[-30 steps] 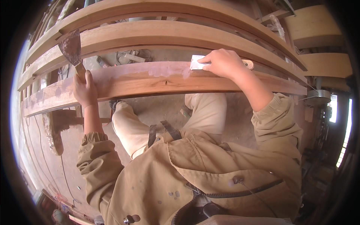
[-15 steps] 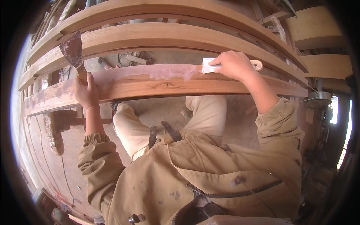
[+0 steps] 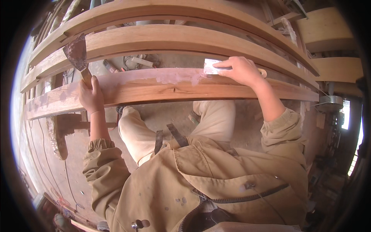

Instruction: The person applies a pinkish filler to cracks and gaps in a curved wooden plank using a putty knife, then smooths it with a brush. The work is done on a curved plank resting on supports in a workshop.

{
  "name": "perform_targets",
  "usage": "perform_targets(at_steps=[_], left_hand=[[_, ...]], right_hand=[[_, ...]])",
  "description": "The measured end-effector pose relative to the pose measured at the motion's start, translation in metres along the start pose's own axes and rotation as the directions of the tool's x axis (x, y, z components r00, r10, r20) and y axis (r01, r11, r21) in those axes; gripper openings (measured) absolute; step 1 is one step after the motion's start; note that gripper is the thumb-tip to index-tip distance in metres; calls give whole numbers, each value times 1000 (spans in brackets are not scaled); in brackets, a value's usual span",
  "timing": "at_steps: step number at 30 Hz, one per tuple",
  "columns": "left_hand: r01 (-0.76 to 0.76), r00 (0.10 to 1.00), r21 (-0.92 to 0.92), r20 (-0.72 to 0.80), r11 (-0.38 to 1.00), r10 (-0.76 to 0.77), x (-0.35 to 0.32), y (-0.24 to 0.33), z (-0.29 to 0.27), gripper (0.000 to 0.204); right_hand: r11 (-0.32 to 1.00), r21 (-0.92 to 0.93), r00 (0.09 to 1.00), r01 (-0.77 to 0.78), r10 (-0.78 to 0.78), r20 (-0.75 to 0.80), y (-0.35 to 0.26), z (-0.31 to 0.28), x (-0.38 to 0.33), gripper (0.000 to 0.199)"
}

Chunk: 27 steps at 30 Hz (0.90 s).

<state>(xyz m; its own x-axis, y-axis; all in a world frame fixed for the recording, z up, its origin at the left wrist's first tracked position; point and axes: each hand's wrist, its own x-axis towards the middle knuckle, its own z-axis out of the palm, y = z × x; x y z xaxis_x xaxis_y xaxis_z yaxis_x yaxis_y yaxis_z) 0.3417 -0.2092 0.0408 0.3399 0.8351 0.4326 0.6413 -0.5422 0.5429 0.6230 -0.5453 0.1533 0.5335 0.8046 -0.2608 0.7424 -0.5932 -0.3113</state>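
Workshop floor (image 3: 162, 116), dull and dusty-looking, is seen from the head view beneath long wooden beams, which are bowed by the lens. The nearest beam (image 3: 216, 89) is placed crosswise in front of the person's legs (image 3: 135, 133), with two further beams (image 3: 154, 36) set beyond it. Along its upper face pinkish paste (image 3: 170, 78) is spread in an uneven band, and toward the right bare wood is left showing.

By the left hand (image 3: 91, 93) a broad scraper (image 3: 76, 53) is gripped, thumb and fingers closed around the handle; its dark blade is pointed up and away and is smeared with paste. Whether the beam is also touched by this hand cannot be told. By the right hand (image 3: 243, 70) a putty knife (image 3: 210, 66) is held in a closed grasp, fingers extended toward its pale blade, which is placed at the right end of the paste.

Paste could be dropped on the beam or floor if the scraper were tipped too far. Ridges or scratches might be left if the putty knife were pressed unevenly or a corner were dug in.

No brand, label or writing can be made out on the tools, the wood or the jacket (image 3: 147, 193).
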Motion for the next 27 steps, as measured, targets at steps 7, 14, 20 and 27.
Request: perform_targets(at_steps=[7,14,20,27], left_hand=[[29,999,1,33,1000,-29,1,-4,2,37],[32,999,-29,20,999,-32,-1,3,0,36],[8,1000,9,27,1000,-8,1,-3,1,36],[26,999,-21,43,999,-25,0,5,1,36]], right_hand=[[950,-310,981,-27,85,176,-24,-6,12,30],[942,-336,982,-25,86,167,-50,-21,22,26],[906,-420,965,-54,155,211,-31,-17,17,28],[957,-284,974,53,13,226,-50,-12,10,26]])
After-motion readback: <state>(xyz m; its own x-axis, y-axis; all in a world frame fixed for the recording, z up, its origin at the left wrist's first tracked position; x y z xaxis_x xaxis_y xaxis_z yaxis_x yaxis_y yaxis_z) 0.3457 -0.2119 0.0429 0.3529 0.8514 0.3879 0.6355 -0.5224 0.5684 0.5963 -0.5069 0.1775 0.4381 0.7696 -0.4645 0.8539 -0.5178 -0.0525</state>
